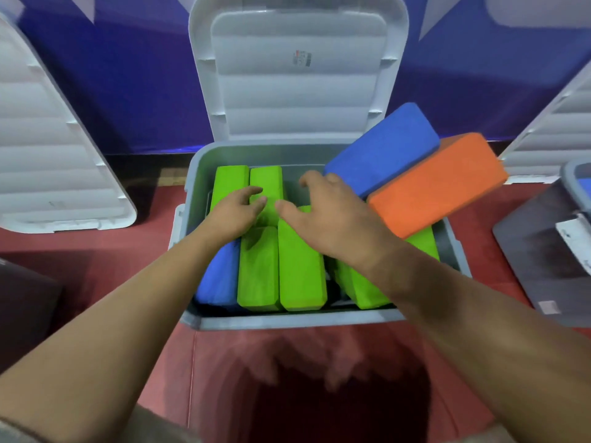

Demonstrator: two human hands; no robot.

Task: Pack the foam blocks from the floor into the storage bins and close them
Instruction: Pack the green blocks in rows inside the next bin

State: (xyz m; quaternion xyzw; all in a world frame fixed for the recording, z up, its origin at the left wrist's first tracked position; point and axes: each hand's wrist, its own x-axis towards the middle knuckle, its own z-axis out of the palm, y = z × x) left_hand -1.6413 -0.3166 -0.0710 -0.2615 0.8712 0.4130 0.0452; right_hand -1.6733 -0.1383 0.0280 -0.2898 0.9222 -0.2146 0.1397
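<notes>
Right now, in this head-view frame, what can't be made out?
Lid label: head view, too small and blurred to read.
Grey bin floor: head view, hidden under the green blocks.
Second bin: cut off by the right edge; contents unseen.
Left hand: its own fingers hide whether its grip closes on a green block.
Right hand: its back hides any contact with the tilted blue block.

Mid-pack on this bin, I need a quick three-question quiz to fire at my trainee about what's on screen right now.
1. True or false: the lid stands open behind the grey bin.
2. Most blocks inside the bin are: A) orange B) green C) blue
3. Fill in: the orange block and the tilted blue block stick up at the bin's ___ side.

Key: 1 true; 2 B; 3 right.
</notes>
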